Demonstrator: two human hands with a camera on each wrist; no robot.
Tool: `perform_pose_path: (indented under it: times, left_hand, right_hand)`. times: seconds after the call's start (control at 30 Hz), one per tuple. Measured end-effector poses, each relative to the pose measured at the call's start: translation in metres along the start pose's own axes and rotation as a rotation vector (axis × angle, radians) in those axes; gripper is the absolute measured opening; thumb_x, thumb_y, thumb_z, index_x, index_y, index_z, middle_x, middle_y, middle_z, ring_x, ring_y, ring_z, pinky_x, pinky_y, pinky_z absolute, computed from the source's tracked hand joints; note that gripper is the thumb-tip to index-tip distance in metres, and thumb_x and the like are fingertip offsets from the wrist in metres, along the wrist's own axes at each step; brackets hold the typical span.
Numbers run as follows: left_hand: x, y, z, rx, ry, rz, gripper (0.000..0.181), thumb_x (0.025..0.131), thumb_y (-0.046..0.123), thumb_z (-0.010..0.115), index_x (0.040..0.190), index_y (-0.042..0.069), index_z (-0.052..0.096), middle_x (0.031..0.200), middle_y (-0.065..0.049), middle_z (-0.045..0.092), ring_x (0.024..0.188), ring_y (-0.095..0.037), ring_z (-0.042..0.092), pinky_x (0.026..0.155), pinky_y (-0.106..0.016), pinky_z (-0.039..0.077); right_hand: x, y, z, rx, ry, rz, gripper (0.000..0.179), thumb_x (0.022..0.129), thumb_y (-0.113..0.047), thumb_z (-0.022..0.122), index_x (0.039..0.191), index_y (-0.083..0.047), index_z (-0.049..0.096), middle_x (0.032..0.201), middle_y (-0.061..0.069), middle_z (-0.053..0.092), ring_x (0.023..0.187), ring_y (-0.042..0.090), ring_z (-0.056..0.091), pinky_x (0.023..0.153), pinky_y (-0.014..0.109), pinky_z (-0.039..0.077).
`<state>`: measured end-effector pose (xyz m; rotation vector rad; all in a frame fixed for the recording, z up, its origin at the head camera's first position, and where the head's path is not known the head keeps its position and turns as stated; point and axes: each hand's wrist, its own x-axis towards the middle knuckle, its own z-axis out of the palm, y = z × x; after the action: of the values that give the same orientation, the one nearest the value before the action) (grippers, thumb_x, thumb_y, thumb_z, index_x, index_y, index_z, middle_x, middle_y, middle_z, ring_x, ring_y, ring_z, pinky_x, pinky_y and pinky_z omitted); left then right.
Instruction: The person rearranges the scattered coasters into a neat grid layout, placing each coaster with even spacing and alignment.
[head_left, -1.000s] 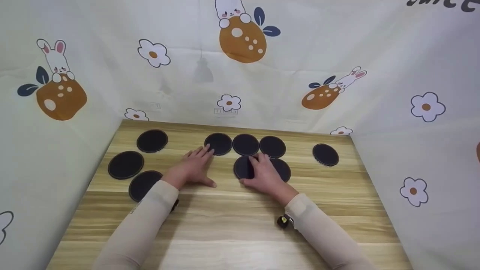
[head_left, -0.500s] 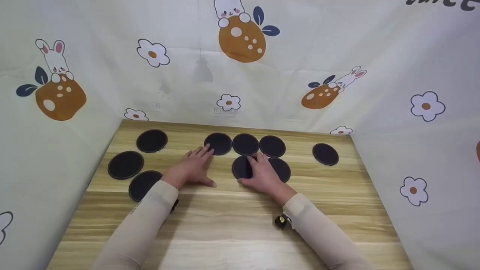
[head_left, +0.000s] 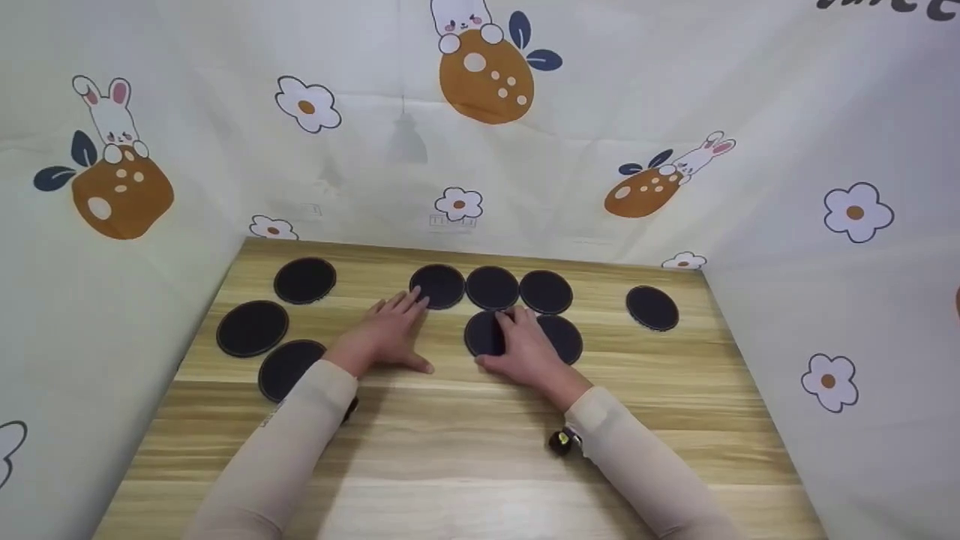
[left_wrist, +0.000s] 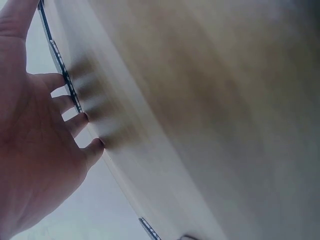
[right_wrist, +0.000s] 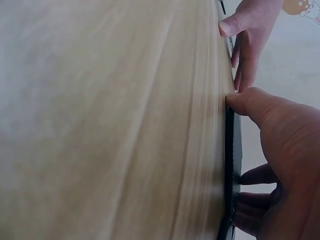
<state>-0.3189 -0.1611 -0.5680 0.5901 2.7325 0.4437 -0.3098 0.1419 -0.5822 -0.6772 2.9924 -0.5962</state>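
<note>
My right hand [head_left: 529, 349] holds a round black coaster [head_left: 482, 334] flat on the table, thumb at its near edge and fingers over its right and far side. Partly behind that hand lies another coaster [head_left: 567, 341]. Three more stand in a row just beyond: a left one [head_left: 442, 289], a middle one [head_left: 492, 288] and a right one [head_left: 546, 292]. My left hand [head_left: 382, 336] is spread on the wood, its fingertips touching the row's left coaster. In the right wrist view the held coaster [right_wrist: 231, 155] shows edge-on under the thumb and fingers.
At the left lie three loose coasters, a far one [head_left: 305, 280], a middle one [head_left: 253, 328] and a near one [head_left: 289, 369] partly under the left sleeve. A single coaster [head_left: 652, 308] lies far right. Printed cloth [head_left: 360, 165] walls in the wooden table [head_left: 435, 465].
Since one second ago my right hand has slid its coaster slightly left, away from the coaster beside it. Over the last half second both hands look still.
</note>
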Motion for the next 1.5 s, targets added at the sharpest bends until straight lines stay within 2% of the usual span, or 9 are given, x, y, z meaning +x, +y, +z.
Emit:
perform_pose_path:
  times: [0.57,0.73,0.83,0.97,1.07,1.3,1.5]
  left_hand:
    - [0.000,0.000,-0.003,0.006,-0.001,0.013,0.139,0.078,0.075,0.089,0.176,0.002,0.020,0.184,-0.022,0.007,0.168,-0.047,0.010,0.131,-0.070,0.016]
    - [0.000,-0.001,-0.003,-0.005,-0.009,0.006,0.139,0.079,0.074,0.089,0.177,0.004,0.018,0.184,-0.020,0.006,0.169,-0.045,0.009,0.133,-0.068,0.014]
    - [0.000,-0.001,-0.003,-0.004,-0.012,0.007,0.139,0.079,0.073,0.089,0.177,0.004,0.018,0.184,-0.020,0.005,0.169,-0.045,0.009,0.133,-0.068,0.014]
    - [0.000,0.000,-0.003,0.001,-0.013,0.012,0.138,0.080,0.073,0.089,0.176,0.004,0.018,0.184,-0.021,0.005,0.169,-0.045,0.009,0.132,-0.068,0.014]
    - [0.000,0.000,-0.003,-0.004,-0.016,0.010,0.138,0.080,0.073,0.089,0.177,0.004,0.018,0.184,-0.020,0.004,0.169,-0.045,0.008,0.132,-0.069,0.013]
    - [-0.001,-0.001,-0.002,-0.002,-0.011,0.013,0.138,0.080,0.073,0.089,0.176,0.004,0.019,0.184,-0.021,0.005,0.169,-0.046,0.008,0.132,-0.069,0.014]
    - [0.000,0.000,-0.001,-0.006,-0.016,0.018,0.136,0.081,0.072,0.089,0.176,0.003,0.019,0.184,-0.022,0.005,0.169,-0.046,0.008,0.132,-0.070,0.015]
  right_hand:
    - [0.001,0.003,0.001,-0.008,-0.024,0.012,0.102,0.090,-0.065,0.085,0.160,0.002,0.054,0.159,0.024,0.049,0.146,0.037,0.049,0.117,0.049,0.050]
    - [-0.001,0.004,-0.001,0.009,-0.007,0.005,0.103,0.088,-0.066,0.086,0.159,0.003,0.055,0.160,0.024,0.048,0.150,0.040,0.044,0.121,0.050,0.046]
    - [-0.002,0.009,-0.005,0.038,0.024,-0.014,0.098,0.090,-0.065,0.086,0.156,0.002,0.058,0.159,0.023,0.049,0.149,0.040,0.044,0.121,0.052,0.046]
    - [-0.005,0.028,-0.018,0.078,0.066,-0.047,0.088,0.094,-0.059,0.085,0.153,0.002,0.060,0.157,0.021,0.052,0.145,0.038,0.046,0.119,0.051,0.047]
    - [-0.009,0.049,-0.030,0.102,0.075,-0.068,0.086,0.096,-0.055,0.084,0.154,0.003,0.059,0.158,0.021,0.051,0.146,0.040,0.044,0.122,0.052,0.043]
    - [-0.015,0.098,-0.057,0.110,0.048,-0.081,0.090,0.095,-0.052,0.086,0.163,-0.003,0.052,0.169,0.023,0.044,0.155,0.046,0.037,0.127,0.063,0.033]
    - [-0.016,0.131,-0.064,0.048,0.004,-0.088,0.097,0.095,-0.056,0.084,0.169,-0.008,0.045,0.177,0.018,0.036,0.161,0.048,0.030,0.129,0.067,0.026]
